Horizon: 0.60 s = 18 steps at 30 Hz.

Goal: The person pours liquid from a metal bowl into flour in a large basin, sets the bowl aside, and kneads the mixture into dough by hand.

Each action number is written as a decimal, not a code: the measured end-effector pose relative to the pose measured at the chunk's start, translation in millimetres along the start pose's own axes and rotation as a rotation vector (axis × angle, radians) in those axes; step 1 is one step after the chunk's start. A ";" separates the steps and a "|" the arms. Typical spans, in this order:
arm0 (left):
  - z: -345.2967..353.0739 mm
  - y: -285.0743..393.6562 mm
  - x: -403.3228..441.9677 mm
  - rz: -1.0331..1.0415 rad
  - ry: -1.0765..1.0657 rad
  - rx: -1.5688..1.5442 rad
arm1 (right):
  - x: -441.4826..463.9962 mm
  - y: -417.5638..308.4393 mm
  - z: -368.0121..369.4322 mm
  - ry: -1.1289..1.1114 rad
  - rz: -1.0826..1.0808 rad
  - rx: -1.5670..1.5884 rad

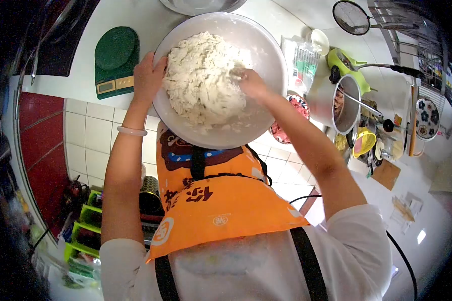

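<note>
A large pale metal bowl [268, 55] stands at the counter's front edge, with a rough, shaggy mass of white dough [198, 80] inside, mostly on its left side. My left hand [149, 75] grips the bowl's left rim, the thumb over the inner edge; a white bangle circles that wrist. On the right, my right hand [251, 83] is inside the bowl at the dough's right edge. Its fingers are curled around something pale that I cannot make out, and they are partly blurred. Floury bits cling to the bowl's inner wall.
A green kitchen scale [116, 62] lies left of the bowl. To the right are a bowl of red meat [297, 106], a metal pot [346, 100] with a utensil in it, a lime-green container [344, 62] and a yellow sieve [365, 143]. Another metal bowl [203, 5] sits behind.
</note>
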State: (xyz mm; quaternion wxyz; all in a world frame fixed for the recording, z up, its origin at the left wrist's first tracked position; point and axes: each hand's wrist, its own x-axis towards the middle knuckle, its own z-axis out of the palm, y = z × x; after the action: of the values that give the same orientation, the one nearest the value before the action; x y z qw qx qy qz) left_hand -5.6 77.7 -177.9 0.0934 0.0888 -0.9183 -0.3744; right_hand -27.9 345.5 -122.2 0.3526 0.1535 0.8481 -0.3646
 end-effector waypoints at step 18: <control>-3.1 3.3 1.4 0.000 0.003 -0.011 | -50.6 77.9 108.0 -0.538 -0.608 -0.336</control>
State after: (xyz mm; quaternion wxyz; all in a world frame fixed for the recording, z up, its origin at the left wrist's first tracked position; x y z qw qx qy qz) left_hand -6.5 77.6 -173.3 0.0952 0.0890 -0.9161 -0.3792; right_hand 100.5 320.3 -178.5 0.4577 -0.2628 0.7801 -0.3360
